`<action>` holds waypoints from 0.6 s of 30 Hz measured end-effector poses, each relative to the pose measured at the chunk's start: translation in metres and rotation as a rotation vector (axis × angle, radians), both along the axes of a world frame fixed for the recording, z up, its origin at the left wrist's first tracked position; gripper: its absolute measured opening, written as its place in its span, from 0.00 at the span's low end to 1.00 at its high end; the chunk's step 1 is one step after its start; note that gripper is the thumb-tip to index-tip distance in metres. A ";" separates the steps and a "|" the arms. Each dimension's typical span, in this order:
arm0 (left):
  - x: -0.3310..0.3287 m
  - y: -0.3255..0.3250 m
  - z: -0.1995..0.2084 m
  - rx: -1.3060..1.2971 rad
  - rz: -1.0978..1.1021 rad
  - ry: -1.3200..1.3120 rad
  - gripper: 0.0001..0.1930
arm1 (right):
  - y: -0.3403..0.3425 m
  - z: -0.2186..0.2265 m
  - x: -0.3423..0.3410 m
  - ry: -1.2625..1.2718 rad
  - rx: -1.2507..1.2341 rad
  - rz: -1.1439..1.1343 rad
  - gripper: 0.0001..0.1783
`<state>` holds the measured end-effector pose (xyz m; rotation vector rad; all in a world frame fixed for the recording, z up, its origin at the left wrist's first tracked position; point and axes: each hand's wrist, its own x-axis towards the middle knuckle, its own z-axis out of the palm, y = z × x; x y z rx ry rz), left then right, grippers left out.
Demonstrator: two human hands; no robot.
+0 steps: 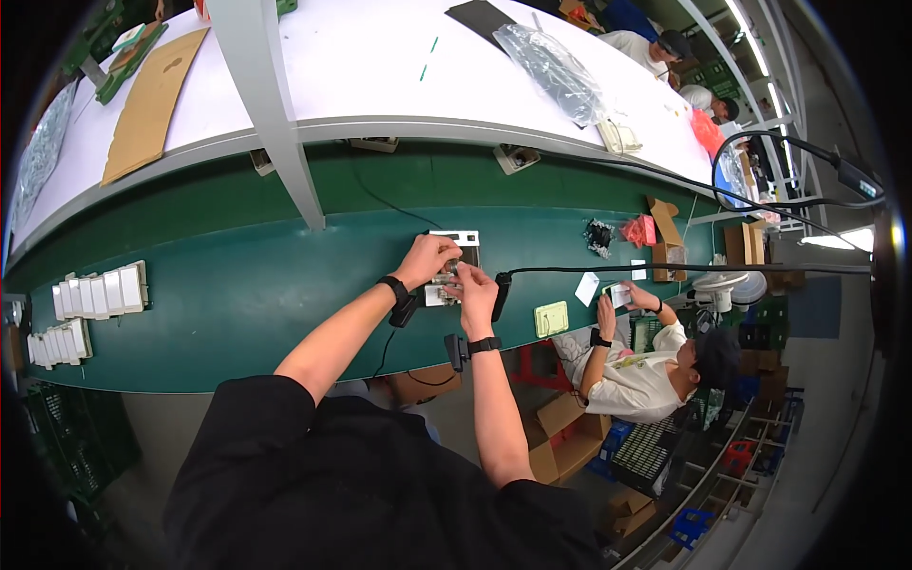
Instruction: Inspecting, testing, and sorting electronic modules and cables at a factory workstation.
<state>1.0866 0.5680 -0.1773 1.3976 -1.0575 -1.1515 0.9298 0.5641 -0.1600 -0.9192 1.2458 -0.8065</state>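
Observation:
Both of my hands meet over a small silver and white metal device (464, 237) on the green bench. The fingers of my left hand (425, 260) are pinched together at its left side, just below the pale upper plate. My right hand (476, 293) comes in from the lower right, its fingers also closed, close to the left fingertips. Whatever small piece sits between the fingertips is too small and covered to name. Below the fingers shows a pale lower part (437, 295) of the device, partly hidden by my right hand. Each wrist wears a black strap with a dark box.
White rectangular units (103, 292) stand in rows at the left on the green bench (237, 285). To the right, a co-worker (646, 370) holds a pale part beside a cream panel (551, 319), a red packet (638, 230) and a cardboard box (665, 228). A black cable (608, 271) crosses the bench.

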 end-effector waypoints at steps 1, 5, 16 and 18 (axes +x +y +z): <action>0.000 0.000 -0.002 -0.002 -0.015 -0.025 0.11 | -0.001 -0.002 -0.004 -0.082 0.041 -0.019 0.13; 0.002 0.003 -0.024 -0.079 -0.034 -0.166 0.11 | -0.003 -0.009 -0.016 -0.298 0.172 -0.057 0.15; -0.013 0.013 -0.008 -0.090 -0.215 0.049 0.13 | -0.007 -0.037 -0.039 -0.370 0.359 -0.043 0.16; -0.018 0.005 -0.004 -0.086 -0.235 0.087 0.16 | -0.011 -0.043 -0.048 -0.524 0.305 -0.037 0.16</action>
